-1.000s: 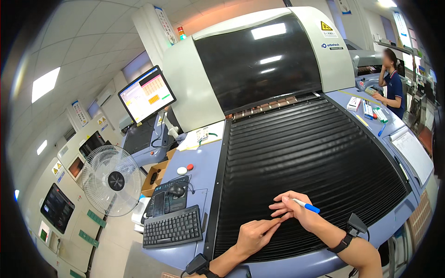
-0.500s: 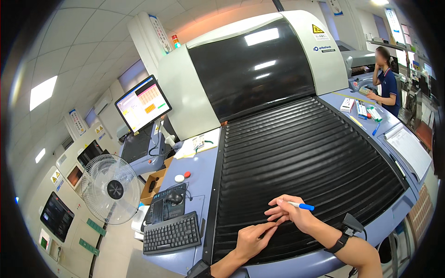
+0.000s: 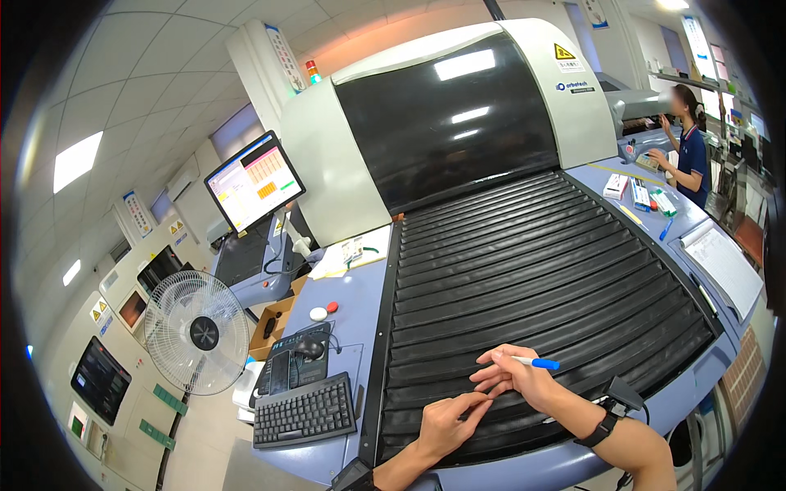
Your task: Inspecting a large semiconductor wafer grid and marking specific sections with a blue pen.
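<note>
Head view: both hands at near edge of black ribbed machine cover (image 3: 540, 270). Right hand (image 3: 516, 380) grasps blue-capped pen (image 3: 536, 362); left hand (image 3: 446, 423) released, fingertips touching right fingers. Steadying pen hand keeps marking accurate.

— Anything I can't read? My left forearm (image 3: 393, 473) is cut off at the bottom edge, and the right hand (image 3: 524, 383) covers most of the pen (image 3: 536, 362).

— Monitor (image 3: 254, 182) content too small; co-worker (image 3: 686, 147) blurred.
</note>
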The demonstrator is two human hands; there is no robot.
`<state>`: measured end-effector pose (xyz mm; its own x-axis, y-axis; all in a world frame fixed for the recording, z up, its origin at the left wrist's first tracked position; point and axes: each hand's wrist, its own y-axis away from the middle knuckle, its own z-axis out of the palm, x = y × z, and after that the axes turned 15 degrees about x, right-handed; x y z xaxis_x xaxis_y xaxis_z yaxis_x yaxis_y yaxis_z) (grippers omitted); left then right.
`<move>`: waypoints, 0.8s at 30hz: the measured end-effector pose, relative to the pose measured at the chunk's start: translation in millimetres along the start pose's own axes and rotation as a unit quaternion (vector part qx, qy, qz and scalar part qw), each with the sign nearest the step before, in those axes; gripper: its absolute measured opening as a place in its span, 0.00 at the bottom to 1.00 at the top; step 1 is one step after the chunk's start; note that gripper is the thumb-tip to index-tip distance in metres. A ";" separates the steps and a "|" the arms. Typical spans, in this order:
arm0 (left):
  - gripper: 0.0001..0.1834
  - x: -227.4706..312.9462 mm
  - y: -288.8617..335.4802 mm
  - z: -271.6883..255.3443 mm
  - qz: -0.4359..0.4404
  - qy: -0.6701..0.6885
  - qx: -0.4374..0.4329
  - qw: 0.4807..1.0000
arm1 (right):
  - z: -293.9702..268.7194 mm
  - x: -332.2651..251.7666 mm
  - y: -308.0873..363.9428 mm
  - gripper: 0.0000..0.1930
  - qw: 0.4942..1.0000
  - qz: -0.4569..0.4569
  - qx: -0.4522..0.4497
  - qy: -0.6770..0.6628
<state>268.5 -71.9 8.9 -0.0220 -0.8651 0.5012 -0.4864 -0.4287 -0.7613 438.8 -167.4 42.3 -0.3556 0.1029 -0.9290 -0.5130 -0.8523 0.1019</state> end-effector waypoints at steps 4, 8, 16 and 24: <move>0.08 0.5 0.3 0.1 0.001 0.006 0.000 1.000 | 0.7 -0.2 0.6 0.24 1.000 -0.008 -0.003 0.021; 0.08 -1.4 1.4 0.9 0.000 0.008 0.001 1.000 | 1.5 0.0 0.7 0.24 1.000 -0.011 0.000 0.016; 0.08 -0.4 1.4 1.1 -0.003 0.010 0.002 1.000 | -0.7 1.8 -0.7 0.23 1.000 -0.006 0.000 0.011; 0.08 8.3 -2.1 3.4 -0.031 0.042 0.037 0.998 | -1.4 3.2 -0.8 0.23 1.000 -0.005 -0.006 0.005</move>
<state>272.2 -79.0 13.3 -0.0689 -0.8129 0.5782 -0.4232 -0.5011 -0.7549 439.1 -167.1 38.8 -0.3428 0.1065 -0.9333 -0.5074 -0.8572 0.0885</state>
